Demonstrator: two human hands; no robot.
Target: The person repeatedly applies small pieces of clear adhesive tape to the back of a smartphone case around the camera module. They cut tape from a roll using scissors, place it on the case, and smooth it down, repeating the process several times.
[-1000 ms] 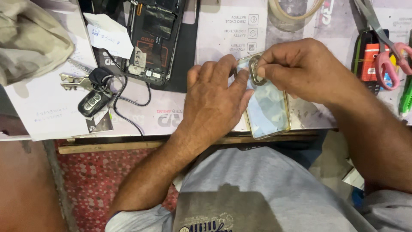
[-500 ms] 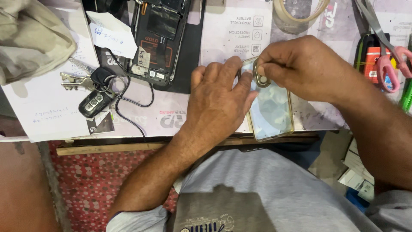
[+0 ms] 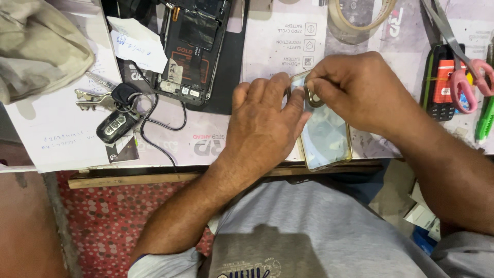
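Note:
A shiny phone back cover (image 3: 326, 140) with a gold rim lies near the table's front edge. My left hand (image 3: 263, 126) rests flat on its left side and holds it down. My right hand (image 3: 357, 90) pinches a dark round camera ring (image 3: 312, 98) at the cover's top corner. An opened phone (image 3: 191, 49) with its insides exposed lies on a black mat (image 3: 229, 77) further back and to the left.
A car key with a key bunch (image 3: 110, 113) and a black cable lie at the left, near a beige cloth (image 3: 38, 44) and a paper note (image 3: 136, 44). A tape roll (image 3: 363, 18), pink-handled scissors (image 3: 465, 62) and a small keypad phone (image 3: 442, 85) sit at the right.
The camera has shifted slightly. Both hands stay on the back cover, with the right fingers still working the ring at its top corner.

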